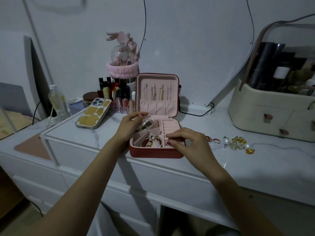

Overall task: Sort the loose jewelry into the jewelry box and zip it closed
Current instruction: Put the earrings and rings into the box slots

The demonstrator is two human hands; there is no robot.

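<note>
A red jewelry box (153, 153) with pink lining stands open on the white dresser, its lid upright with several necklaces hanging inside. Bracelets (151, 142) lie in its front left compartment. My left hand (130, 124) holds the box's left side, fingers curled over the back left compartment. My right hand (185, 140) pinches a small ring (167, 142) at the ring rolls on the box's right side. Two red rings (212, 139) lie on the dresser just right of the box. Further right lies a cluster of pearl and gold earrings (237, 142).
A phone (93, 114) in a patterned case lies left of the box, with cosmetics bottles (117, 94) and a glass dome behind it. A cream cosmetics organizer (272, 109) stands at the right. A mirror leans on the wall behind. A black cable (196, 114) runs behind the box.
</note>
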